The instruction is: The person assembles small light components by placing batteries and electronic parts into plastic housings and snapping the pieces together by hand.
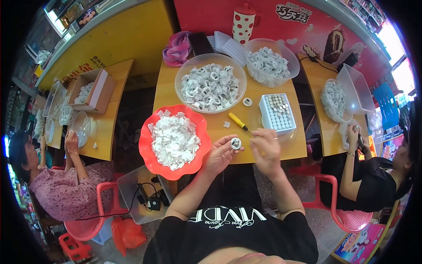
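The left hand (216, 157) pinches a round white part (236, 144) by the near edge of the table (288, 151); the right hand's (267, 152) fingers bunch beside it, perhaps empty, I cannot tell. This part looks unfinished; the heaped red bowl (144, 148) suggests plenty remains.

L hand (219, 156) nr R hand (267, 152)

One screwdriver (238, 121), one red bowl (205, 140)
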`<act>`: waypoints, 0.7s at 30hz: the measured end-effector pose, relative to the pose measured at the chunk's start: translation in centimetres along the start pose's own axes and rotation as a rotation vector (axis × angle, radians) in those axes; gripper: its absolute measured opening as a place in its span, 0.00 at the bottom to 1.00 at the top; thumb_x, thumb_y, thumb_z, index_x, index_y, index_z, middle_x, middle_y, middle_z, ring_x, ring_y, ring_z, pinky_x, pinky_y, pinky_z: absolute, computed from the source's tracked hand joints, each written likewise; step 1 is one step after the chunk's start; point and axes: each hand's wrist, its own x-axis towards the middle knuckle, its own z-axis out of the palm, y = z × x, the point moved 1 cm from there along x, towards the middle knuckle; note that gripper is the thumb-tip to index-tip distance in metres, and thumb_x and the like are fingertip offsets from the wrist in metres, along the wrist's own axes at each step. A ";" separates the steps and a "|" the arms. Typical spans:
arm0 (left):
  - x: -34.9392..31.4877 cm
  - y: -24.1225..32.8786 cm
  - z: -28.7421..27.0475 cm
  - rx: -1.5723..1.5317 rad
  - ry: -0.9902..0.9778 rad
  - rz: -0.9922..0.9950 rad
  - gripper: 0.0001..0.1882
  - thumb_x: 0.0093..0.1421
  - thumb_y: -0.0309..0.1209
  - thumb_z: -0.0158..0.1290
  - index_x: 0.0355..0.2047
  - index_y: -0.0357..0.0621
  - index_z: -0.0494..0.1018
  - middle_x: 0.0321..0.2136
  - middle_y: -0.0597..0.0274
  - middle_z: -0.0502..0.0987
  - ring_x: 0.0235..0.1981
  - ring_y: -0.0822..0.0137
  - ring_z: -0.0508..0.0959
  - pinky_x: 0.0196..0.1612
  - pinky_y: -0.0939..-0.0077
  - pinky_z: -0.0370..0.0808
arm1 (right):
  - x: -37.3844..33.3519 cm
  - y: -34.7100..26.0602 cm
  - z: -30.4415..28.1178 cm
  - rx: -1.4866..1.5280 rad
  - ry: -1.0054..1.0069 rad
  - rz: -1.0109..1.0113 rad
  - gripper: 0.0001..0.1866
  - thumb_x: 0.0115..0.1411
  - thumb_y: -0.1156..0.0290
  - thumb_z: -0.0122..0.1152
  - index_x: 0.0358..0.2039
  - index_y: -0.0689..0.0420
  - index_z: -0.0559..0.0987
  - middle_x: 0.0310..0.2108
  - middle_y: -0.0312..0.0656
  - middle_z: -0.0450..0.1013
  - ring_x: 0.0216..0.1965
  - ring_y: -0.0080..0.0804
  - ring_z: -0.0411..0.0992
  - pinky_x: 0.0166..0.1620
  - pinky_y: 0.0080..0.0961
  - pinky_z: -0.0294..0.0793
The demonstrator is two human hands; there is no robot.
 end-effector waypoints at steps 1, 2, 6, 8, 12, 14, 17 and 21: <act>0.0 0.0 0.1 -0.001 -0.021 -0.002 0.16 0.67 0.26 0.46 0.53 0.32 0.68 0.41 0.55 0.77 0.43 0.62 0.78 0.46 0.76 0.75 | -0.3 -0.4 1.3 0.005 -0.022 -0.029 0.09 0.45 0.82 0.64 0.29 0.60 0.79 0.39 0.45 0.73 0.43 0.46 0.71 0.46 0.38 0.68; 0.0 -0.2 -0.1 0.003 -0.016 -0.001 0.16 0.67 0.26 0.46 0.53 0.32 0.68 0.41 0.55 0.77 0.43 0.62 0.78 0.46 0.76 0.75 | -0.4 -0.6 2.0 0.012 -0.021 -0.028 0.09 0.45 0.82 0.64 0.29 0.60 0.79 0.39 0.45 0.73 0.43 0.46 0.71 0.46 0.38 0.68; -0.4 -0.2 -0.5 -0.016 -0.005 0.017 0.15 0.66 0.26 0.46 0.52 0.33 0.68 0.43 0.57 0.76 0.45 0.69 0.76 0.47 0.76 0.74 | -0.6 -1.0 3.7 -0.059 -0.022 -0.051 0.09 0.45 0.80 0.64 0.29 0.59 0.79 0.40 0.45 0.73 0.44 0.48 0.70 0.47 0.39 0.67; -0.5 -0.3 -0.4 -0.012 -0.003 0.025 0.15 0.66 0.26 0.46 0.52 0.33 0.68 0.44 0.57 0.76 0.45 0.70 0.76 0.48 0.77 0.73 | -0.6 -1.2 3.8 -0.087 -0.030 -0.058 0.08 0.44 0.80 0.64 0.29 0.59 0.79 0.40 0.45 0.73 0.45 0.48 0.70 0.47 0.38 0.66; -0.4 -0.3 -0.4 0.016 -0.024 0.026 0.15 0.66 0.25 0.47 0.52 0.33 0.68 0.44 0.57 0.76 0.45 0.70 0.76 0.49 0.76 0.73 | -0.8 -1.3 4.0 -0.061 -0.010 -0.018 0.07 0.44 0.82 0.63 0.26 0.61 0.77 0.40 0.46 0.73 0.44 0.49 0.70 0.47 0.40 0.67; -0.3 -0.4 -0.5 0.013 -0.035 0.025 0.15 0.66 0.25 0.47 0.52 0.33 0.68 0.44 0.58 0.76 0.45 0.70 0.76 0.49 0.76 0.73 | -1.0 -1.2 4.2 -0.048 0.009 -0.007 0.07 0.44 0.83 0.63 0.26 0.61 0.76 0.39 0.46 0.73 0.44 0.49 0.70 0.47 0.40 0.67; -0.4 -0.5 -0.6 0.022 -0.038 0.021 0.15 0.66 0.25 0.47 0.51 0.33 0.69 0.44 0.58 0.76 0.45 0.70 0.76 0.49 0.76 0.72 | -1.5 -1.6 4.8 -0.041 0.070 0.030 0.08 0.43 0.85 0.62 0.25 0.62 0.75 0.39 0.47 0.73 0.44 0.50 0.70 0.48 0.41 0.68; -0.7 -0.4 -0.6 -0.011 -0.025 0.004 0.15 0.65 0.24 0.47 0.51 0.33 0.69 0.44 0.58 0.76 0.44 0.71 0.76 0.49 0.76 0.72 | -1.9 -1.9 5.4 -0.035 0.124 0.049 0.08 0.44 0.87 0.60 0.25 0.62 0.73 0.38 0.47 0.74 0.43 0.48 0.70 0.47 0.39 0.70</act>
